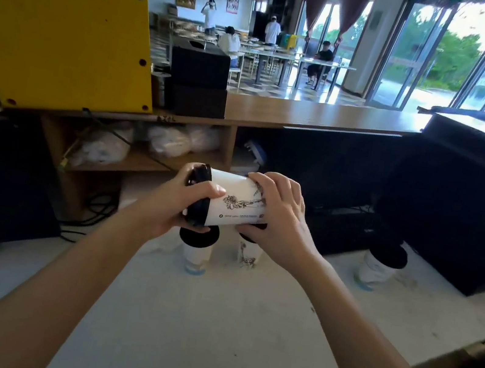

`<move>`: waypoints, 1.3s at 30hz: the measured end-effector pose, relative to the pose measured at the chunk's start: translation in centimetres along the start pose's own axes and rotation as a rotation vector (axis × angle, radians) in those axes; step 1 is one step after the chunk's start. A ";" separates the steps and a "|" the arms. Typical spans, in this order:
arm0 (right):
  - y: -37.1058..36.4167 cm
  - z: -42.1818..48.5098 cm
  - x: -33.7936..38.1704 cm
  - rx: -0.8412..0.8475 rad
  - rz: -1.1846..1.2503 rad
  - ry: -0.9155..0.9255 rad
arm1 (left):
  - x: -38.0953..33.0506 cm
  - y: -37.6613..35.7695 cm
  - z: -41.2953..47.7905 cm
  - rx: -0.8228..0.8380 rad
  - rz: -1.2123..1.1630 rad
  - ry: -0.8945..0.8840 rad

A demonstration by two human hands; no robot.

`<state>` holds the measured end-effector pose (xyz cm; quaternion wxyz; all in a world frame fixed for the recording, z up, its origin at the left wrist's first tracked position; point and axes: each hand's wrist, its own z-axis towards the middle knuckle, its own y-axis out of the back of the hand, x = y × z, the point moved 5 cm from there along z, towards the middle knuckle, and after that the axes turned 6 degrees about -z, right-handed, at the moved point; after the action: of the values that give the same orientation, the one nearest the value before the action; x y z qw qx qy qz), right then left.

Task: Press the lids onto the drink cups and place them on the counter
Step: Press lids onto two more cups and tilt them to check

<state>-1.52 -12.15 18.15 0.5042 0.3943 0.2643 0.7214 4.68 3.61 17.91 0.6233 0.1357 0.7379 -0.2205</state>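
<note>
Head view: my left hand clasps the black lid end and my right hand grips the base of a sideways white cup above the counter.

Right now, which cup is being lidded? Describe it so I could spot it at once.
Start at the pale work counter in front of the person, where three black-lidded white paper cups stand upright. Above the left two, both hands hold a white paper cup with a line drawing. It alone lies sideways in the air, the left hand on its black lid.
</note>
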 end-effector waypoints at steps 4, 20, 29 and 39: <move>0.6 0.5 -2.0 0.128 0.415 -0.391 | -0.3 0.8 -0.1 -0.005 0.058 -0.138; -2.7 -1.4 -2.7 0.231 1.411 -0.554 | 0.7 2.8 0.6 0.230 -0.116 0.078; -3.5 -1.3 -2.5 0.297 1.364 -0.476 | 1.1 2.1 1.7 0.048 -0.002 0.121; -5.7 -1.5 -2.8 0.508 1.344 -0.834 | -1.6 1.1 0.6 0.080 0.514 -0.386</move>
<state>0.66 -12.80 12.06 -0.0819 0.8050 -0.0813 0.5820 6.05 4.43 19.25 0.7810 0.2976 0.5386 -0.1063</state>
